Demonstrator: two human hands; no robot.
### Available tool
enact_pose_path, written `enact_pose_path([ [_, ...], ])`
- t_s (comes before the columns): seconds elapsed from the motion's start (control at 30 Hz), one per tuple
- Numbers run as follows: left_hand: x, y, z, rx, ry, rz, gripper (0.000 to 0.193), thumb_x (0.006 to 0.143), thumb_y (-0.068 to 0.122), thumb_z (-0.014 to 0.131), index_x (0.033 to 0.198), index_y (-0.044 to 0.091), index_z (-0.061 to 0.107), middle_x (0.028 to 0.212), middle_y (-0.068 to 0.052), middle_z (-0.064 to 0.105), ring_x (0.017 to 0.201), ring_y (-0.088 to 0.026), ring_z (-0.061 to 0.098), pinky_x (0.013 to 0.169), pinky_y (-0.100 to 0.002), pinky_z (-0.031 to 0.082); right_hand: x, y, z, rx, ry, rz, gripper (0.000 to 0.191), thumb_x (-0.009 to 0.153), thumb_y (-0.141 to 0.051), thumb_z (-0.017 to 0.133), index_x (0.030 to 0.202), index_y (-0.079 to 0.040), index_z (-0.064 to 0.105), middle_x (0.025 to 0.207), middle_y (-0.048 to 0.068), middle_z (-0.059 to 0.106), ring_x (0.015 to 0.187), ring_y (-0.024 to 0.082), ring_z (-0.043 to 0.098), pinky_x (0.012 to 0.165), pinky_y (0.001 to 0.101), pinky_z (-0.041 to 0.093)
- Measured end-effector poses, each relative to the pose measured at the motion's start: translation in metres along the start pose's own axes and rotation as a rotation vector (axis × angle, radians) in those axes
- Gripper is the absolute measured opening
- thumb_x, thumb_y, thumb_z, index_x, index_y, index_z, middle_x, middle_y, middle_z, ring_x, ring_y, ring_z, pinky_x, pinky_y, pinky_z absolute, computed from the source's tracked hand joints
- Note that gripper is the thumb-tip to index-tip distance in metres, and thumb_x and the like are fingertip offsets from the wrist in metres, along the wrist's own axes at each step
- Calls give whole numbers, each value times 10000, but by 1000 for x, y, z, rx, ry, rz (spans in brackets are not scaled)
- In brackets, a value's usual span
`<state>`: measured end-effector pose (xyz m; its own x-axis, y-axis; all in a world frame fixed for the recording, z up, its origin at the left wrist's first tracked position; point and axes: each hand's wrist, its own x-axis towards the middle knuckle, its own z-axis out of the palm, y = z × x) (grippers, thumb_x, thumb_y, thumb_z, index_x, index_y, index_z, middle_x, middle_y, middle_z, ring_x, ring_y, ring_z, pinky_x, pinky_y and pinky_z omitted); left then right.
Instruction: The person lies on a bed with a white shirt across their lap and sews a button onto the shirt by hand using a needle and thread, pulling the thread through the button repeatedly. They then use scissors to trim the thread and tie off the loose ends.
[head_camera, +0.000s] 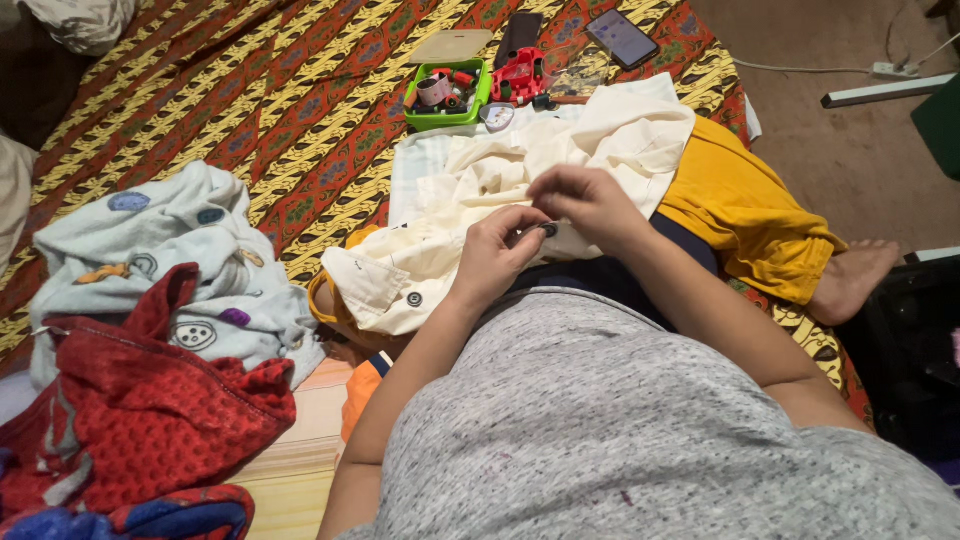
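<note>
A cream shirt (470, 190) lies across my lap and the bed, with a dark button (414, 299) showing on its cuff. My left hand (492, 254) pinches a small dark button (549, 230) against the cloth. My right hand (590, 205) is closed just above and to the right of it, fingertips pinched together close to that button; whether it holds a needle or thread is too small to tell. Both hands touch over the shirt.
A green sewing box (448, 92) with spools, a red case (518, 74), and a phone (622, 38) sit at the far end of the patterned bedspread (300, 100). A pile of clothes (150, 330) lies to my left. My yellow-clad leg (745, 215) reaches right.
</note>
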<state>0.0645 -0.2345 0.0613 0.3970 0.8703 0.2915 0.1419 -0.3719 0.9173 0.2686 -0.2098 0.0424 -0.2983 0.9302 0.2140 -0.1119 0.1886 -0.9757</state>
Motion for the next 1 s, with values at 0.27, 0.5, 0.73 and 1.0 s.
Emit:
enact_pose_path([
  [0.27, 3, 3, -5, 247, 188, 109, 107, 876, 82, 721, 959, 14, 708, 884, -83, 709, 685, -152, 657, 642, -281, 533, -15, -31, 6, -766, 31, -122, 178, 875, -22, 697, 1043, -66, 737, 873, 105, 714, 812, 214, 706, 732, 336, 559],
  [0.5, 3, 1, -4, 205, 203, 69, 98, 873, 81, 724, 945, 17, 705, 842, -65, 704, 640, -119, 586, 610, -267, 490, -18, -41, 10, -823, 56, -262, 173, 879, -15, 702, 1027, -89, 750, 922, 103, 715, 849, 268, 698, 748, 360, 547],
  [0.73, 5, -8, -6, -156, 79, -102, 96, 953, 73, 679, 1003, -7, 697, 871, 24, 688, 751, -26, 567, 676, -211, 482, -16, -37, 7, -723, 82, -165, 253, 847, 67, 664, 1013, -92, 769, 913, 80, 708, 837, 215, 699, 732, 321, 538],
  [1.0, 9, -28, -11, -605, 6, -243, 97, 979, 42, 663, 1037, -26, 701, 934, -7, 700, 831, -48, 612, 754, -201, 492, -7, -2, 8, -390, 136, -112, 351, 825, 178, 550, 1011, -53, 738, 920, 53, 740, 905, 131, 713, 798, 259, 558],
])
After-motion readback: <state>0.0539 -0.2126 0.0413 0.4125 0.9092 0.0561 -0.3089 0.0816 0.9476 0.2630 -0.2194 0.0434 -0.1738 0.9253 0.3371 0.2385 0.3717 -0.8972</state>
